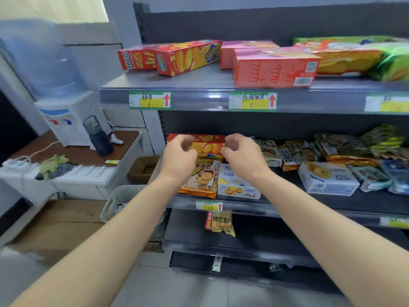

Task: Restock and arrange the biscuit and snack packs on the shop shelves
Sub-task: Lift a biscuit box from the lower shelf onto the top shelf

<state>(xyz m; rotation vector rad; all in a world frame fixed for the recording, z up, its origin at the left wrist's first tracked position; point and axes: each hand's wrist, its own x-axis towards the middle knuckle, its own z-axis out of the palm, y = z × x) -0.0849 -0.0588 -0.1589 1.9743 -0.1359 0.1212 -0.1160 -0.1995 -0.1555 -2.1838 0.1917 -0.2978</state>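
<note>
A red chip box (pixel 208 147) lies on top of other packs at the left end of the middle shelf (pixel 247 208). My left hand (pixel 179 156) hovers in front of its left end and my right hand (pixel 241 154) in front of its right end. Both have loosely curved fingers, and the box shows through the gaps between fingers and thumbs. Neither hand visibly grips anything. Below the hands lie an orange biscuit pack (pixel 203 180) and a white butter-cookie box (pixel 238 185).
The top shelf (pixel 199 100) carries red boxes (pixel 188 57) and long packs (pixel 354 56). More snack packs (pixel 327 178) fill the middle shelf's right side. A single chip bag (pixel 219 224) stands on the lower shelf. A white basket (pixel 124 200), a cardboard box (pixel 143 167) and a water dispenser (pixel 66 116) are at the left.
</note>
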